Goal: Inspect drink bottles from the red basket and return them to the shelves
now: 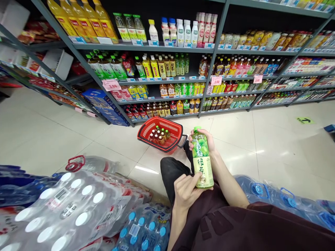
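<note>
We hold a green bottle (201, 153) in front of our lap, its cap (197, 128) pointing away from us and its label facing up toward our eyes. Our right hand (208, 139) is clamped around the upper part, the fingers wrapped behind it so that their tips show along the left edge. Our left hand (185, 190) is closed on the foot of the bottle, with one digit laid across the lower label and the rest bent in beside and below; how tightly they press, we cannot tell. Just beyond our dark-clad knee (171, 170) we see a red basket (167, 122) on the floor (235, 150), near the bottle but apart from it, with a cluster of small drinks (160, 135) inside, some capped in green and some in white. Past the basket stand the shelves (120, 45), lined with drinks and hung with pink price cards (216, 80). At our left we have a white-capped pack (78, 202) and a blue-capped pack (142, 226), and at our right, blue-tinted jugs (258, 190).
</note>
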